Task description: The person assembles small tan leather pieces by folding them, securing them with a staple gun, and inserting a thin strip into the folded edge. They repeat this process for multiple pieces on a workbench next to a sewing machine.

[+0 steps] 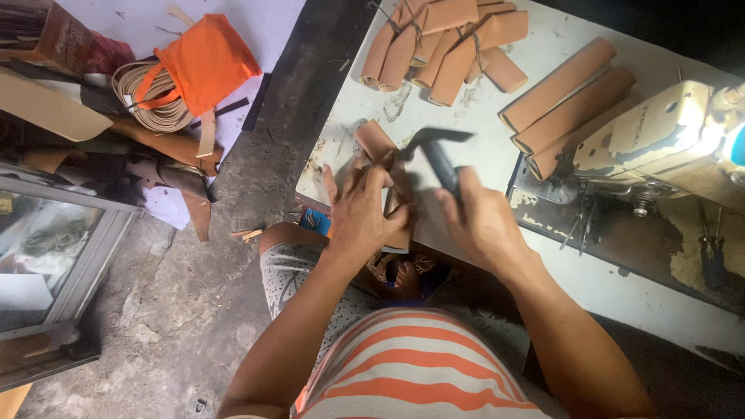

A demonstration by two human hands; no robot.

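Our right hand [483, 221] grips a dark hammer [439, 155], head raised above the tan leather piece [378, 143] that our left hand [358, 213] presses flat beneath its fingers; we'd strike squarely, clear of fingertips.

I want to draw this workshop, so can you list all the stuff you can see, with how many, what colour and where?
Leather piece: one, brown, flat on the table under the left hand.
Hammer: one, black, raised in the right hand.
Rolled leather pieces: many, tan, bundled at the table's far edge.
Larger leather rolls: three, tan, beside the sewing machine.
Sewing machine: one, cream, worn, at right.
Table: one, white, scuffed.
Screwdriver: one, dark, on the machine's base.
Orange bag: one, on the floor at left.
Coiled strap: one, beige, beside the bag.
Left hand: pressing the leather.
Right hand: gripping the hammer.
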